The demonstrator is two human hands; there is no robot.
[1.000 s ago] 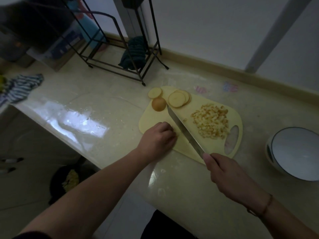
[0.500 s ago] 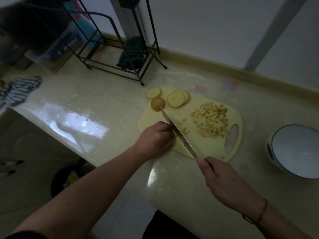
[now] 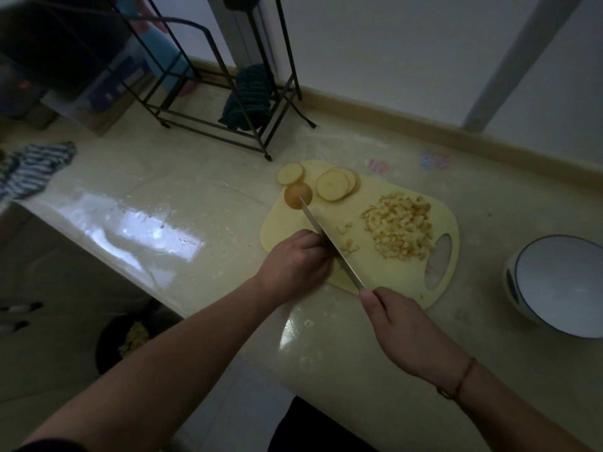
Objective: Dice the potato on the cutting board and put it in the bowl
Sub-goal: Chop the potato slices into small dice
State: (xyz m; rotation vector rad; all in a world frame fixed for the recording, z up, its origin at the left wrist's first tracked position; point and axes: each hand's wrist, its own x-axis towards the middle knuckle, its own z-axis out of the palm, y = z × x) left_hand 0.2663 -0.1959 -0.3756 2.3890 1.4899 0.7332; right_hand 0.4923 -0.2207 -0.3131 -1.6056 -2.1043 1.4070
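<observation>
A dark bin [image 3: 130, 337] was seen on the floor at the lower left, with pale scraps inside it. On the bench [image 3: 195, 197], a striped cloth [image 3: 32, 168] lay at the far left, and a black wire rack [image 3: 208, 102] stood further back with a dark green cloth [image 3: 248, 99] draped in it. A pale yellow cutting board [image 3: 404, 282] was set on the bench right of centre. At its far left corner, potato slices [image 3: 332, 185] and a rounded potato end [image 3: 295, 195] were laid. The left hand [image 3: 293, 265] was curled at the board's near left edge, fingers tucked down; what lay beneath it was hidden. A knife [image 3: 329, 243] was held by its handle in the right hand [image 3: 401, 334], the blade lying slantwise across the board just beside the left hand's knuckles. A few loose cubes [image 3: 347, 239] were scattered right of the blade, and a heap of diced potato [image 3: 401, 231] was piled near the board's handle hole. A white bowl [image 3: 561, 288] with a dark rim stood on the bench at the far right, apart from the board, with nothing in it. The bench was backed by a white wall [image 3: 391, 60].
</observation>
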